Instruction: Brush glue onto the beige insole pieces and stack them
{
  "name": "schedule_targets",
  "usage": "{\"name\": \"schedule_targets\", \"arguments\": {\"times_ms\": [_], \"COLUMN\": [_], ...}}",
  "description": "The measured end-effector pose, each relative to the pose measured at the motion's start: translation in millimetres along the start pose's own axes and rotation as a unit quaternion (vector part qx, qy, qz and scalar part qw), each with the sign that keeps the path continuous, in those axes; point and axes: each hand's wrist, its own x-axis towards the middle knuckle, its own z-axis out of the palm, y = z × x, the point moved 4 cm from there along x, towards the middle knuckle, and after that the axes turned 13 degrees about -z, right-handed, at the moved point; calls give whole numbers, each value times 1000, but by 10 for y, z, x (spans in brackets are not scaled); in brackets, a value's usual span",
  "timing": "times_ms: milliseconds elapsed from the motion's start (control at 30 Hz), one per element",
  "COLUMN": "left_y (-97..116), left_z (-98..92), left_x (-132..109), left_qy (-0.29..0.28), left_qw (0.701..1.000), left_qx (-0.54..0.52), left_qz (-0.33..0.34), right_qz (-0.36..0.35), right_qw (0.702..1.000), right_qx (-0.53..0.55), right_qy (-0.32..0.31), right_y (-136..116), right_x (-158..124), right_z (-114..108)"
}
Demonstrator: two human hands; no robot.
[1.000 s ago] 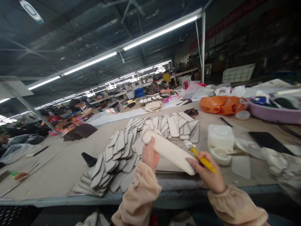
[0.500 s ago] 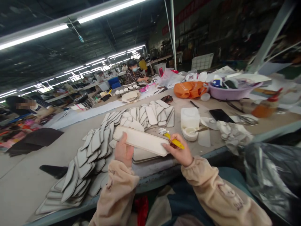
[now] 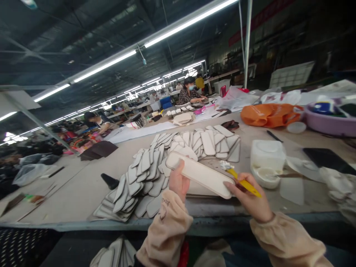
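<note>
Left hand: thumb above, fingers beneath, pinching the left end of the panel | Right hand: fingers closed round the yellow brush, thumb against the panel's right end | Panel: slants above the table, between both hands, nearer than the pile of pads | Tub: on the table, right of the brush

Tube lights glare white below a dim ceiling; the near table is softly lit, edges stretched, the far left apparently blurred.
</note>
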Motion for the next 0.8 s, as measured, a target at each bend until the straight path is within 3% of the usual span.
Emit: {"name": "schedule_targets", "arguments": {"times_ms": [233, 367, 533, 633, 800], "left_y": [-83, 130, 476, 570, 616], "left_z": [-92, -250, -503, -629, -766], "left_x": [-96, -65, -97, -165, -342], "left_qy": [13, 21, 27, 22, 64], "left_qw": [999, 1000, 997, 996, 996], "left_qx": [-28, -22, 23, 38, 12], "left_qz": [-13, -2, 76, 81, 68], "right_qz": [4, -5, -16, -16, -38], "right_qw": [1000, 1000, 999, 998, 995], "right_qx": [-13, -15, -38, -52, -47], "right_qy": [1, -6, -23, -39, -74], "right_y": [28, 15, -51, -94, -162], "right_x": [-17, -16, -23, -44, -131], "right_z": [-5, -4, -10, 20, 161]}}
